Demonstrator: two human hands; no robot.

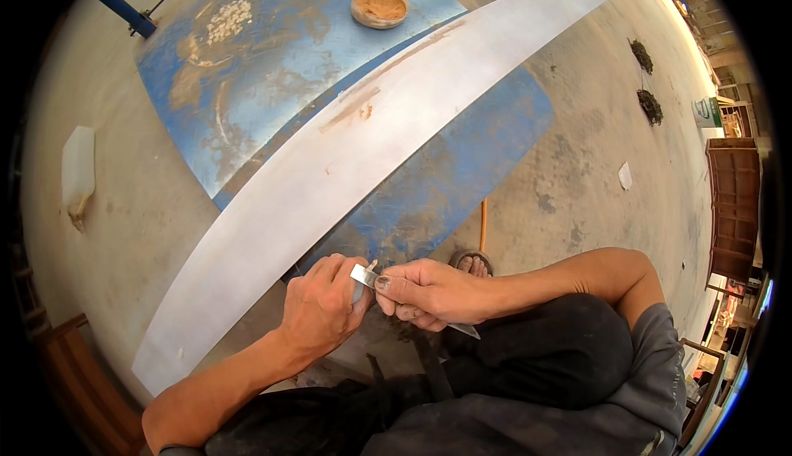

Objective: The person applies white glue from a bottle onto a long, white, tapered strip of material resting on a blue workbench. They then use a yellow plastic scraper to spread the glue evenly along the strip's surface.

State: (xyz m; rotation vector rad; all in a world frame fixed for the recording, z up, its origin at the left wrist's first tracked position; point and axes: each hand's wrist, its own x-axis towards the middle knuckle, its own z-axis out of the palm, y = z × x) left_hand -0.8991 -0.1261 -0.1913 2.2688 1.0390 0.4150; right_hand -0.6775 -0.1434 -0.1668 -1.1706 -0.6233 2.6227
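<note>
Close together in front of my lap, both hands are closed. My right hand [433, 291] grips a narrow metal blade [364, 275]; its flat end sticks out past the thumb toward my left hand, and a pointed end shows below the fingers. My left hand [323, 303] is wrapped round a small greyish piece [358, 292], mostly hidden by the fingers, so its kind cannot be told. The blade's flat end lies against or just above that piece. Beyond the hands stretches a long curved white panel [330, 171] with brown filler smears on its upper part.
The panel lies across a blue, stained table [421, 200]. On its far side stand a round bowl of tan paste [379, 4] and a patch of pale dried bits [229, 20]. A white plastic container [78, 167] is on the floor at left; dark clumps [649, 107] lie at right.
</note>
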